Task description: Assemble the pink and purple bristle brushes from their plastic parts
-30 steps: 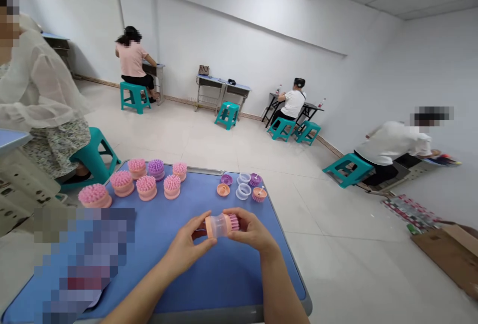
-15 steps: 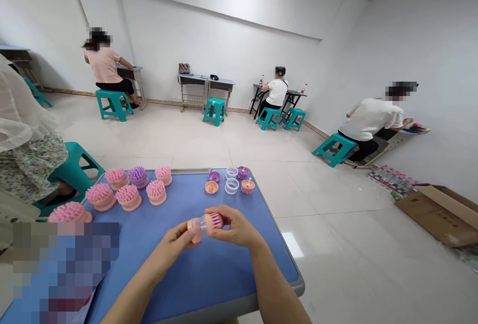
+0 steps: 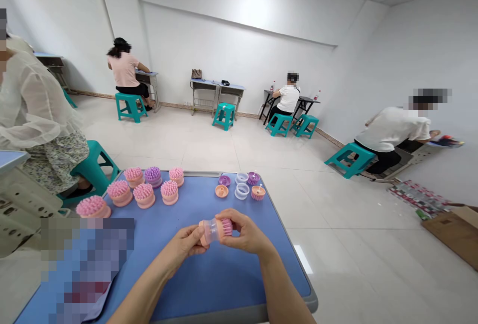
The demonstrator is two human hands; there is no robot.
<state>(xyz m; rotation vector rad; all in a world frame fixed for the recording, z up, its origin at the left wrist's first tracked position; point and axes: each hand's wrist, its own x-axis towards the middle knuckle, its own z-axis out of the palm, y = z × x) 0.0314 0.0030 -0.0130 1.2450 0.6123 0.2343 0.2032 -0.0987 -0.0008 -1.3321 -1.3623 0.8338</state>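
The left hand (image 3: 187, 242) and right hand (image 3: 244, 232) are gripping a bristled brush (image 3: 212, 231), fingers curled. A distant bottle's label (image 3: 316, 97) is showing unreadably small.

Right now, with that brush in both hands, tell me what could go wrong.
The brush is held over the table, the left hand on its orange end and the right hand around its bristle end, so a loose grip might drop it. The purple bristled piece sits near the table's far right corner; a bump could knock it off.
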